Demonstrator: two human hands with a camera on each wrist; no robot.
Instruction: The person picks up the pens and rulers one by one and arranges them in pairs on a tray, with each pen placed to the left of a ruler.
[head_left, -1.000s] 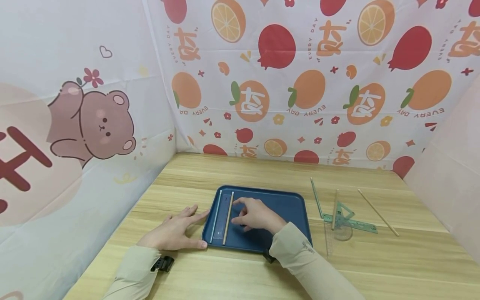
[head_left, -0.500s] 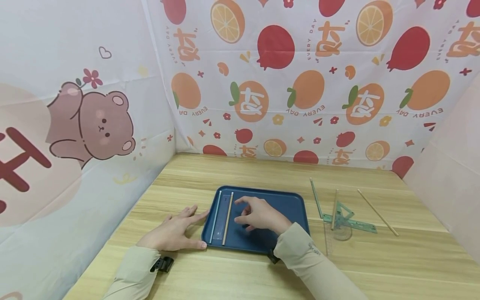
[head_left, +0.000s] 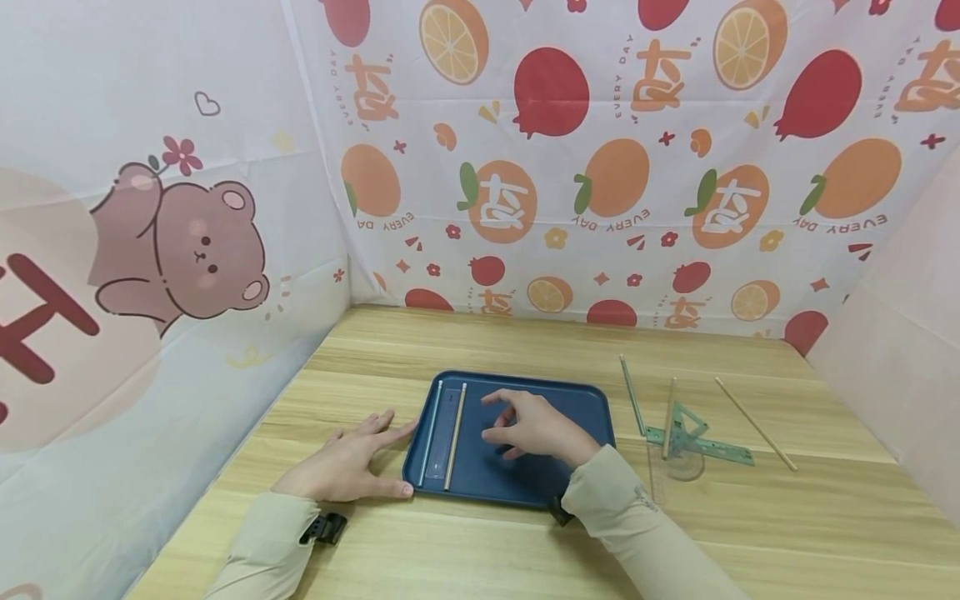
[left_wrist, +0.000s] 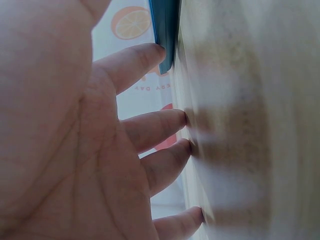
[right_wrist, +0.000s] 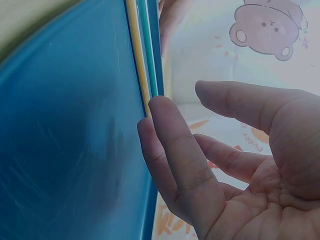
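A blue tray (head_left: pixel 495 492) lies on the wooden table. Along its left side rest a green pencil (head_left: pixel 430 437), a clear ruler (head_left: pixel 446 435) and a yellow pencil (head_left: pixel 455 437), side by side. My left hand (head_left: pixel 348 462) has its fingers spread, with index finger and thumb at the tray's left rim; in the left wrist view other fingertips (left_wrist: pixel 179 117) rest on the tabletop. My right hand (head_left: pixel 536 427) hovers over the middle of the tray, holding nothing, fingers loosely bent and thumb apart from them. The right wrist view shows the yellow pencil (right_wrist: pixel 137 50) beyond its fingertips.
Right of the tray lie a green pencil (head_left: pixel 632 396), two yellow pencils (head_left: pixel 670 417) (head_left: pixel 756 425), a green ruler (head_left: pixel 727 452), a green set square (head_left: pixel 699 425), a clear protractor (head_left: pixel 686 468) and a clear ruler (head_left: pixel 656 483). Printed cloth walls (head_left: pixel 555 250) stand behind and beside the table.
My right hand has moved a little to the right, away from the yellow pencil in the tray. The left hand and the things in the tray stay in place.
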